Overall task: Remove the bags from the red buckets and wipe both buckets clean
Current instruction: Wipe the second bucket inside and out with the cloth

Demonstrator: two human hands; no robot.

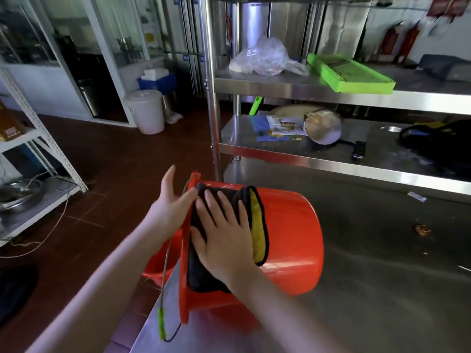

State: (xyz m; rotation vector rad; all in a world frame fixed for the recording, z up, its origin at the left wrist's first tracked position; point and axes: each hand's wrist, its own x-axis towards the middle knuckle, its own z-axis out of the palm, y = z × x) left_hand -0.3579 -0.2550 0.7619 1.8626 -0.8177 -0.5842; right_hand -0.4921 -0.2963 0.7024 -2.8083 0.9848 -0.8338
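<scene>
Red bucket (288,240) lies on its side near the front corner of a steel table (382,263), with its open mouth turned to our left. The tabletop is dull and smeared, with a small brown scrap lying well apart from the bucket. Behind it rise 2 steel shelves (305,90). The upper one carries a crumpled clear plastic bag (262,57) and a green tray (349,75), the lower one some printed papers and a round pan. The floor (122,159) is brown tile. A white lidded pail (147,110) stands by a glass partition, and a white rack (51,149) stands at the far left.

The bucket's wall is glossy and smooth. Its wire handle (161,324), with a green grip, hangs down past the table's edge. We drape a dark cloth (201,273) with a yellow inner face over the wall just beside the rim. Our right hand (224,240) presses flat on the cloth, fingers straight and spread. Our left hand (170,200) is at the rim, fingers straight and unclenched, gripping nothing. A second red bucket (159,261) shows partly, lower down past the table's edge.
</scene>
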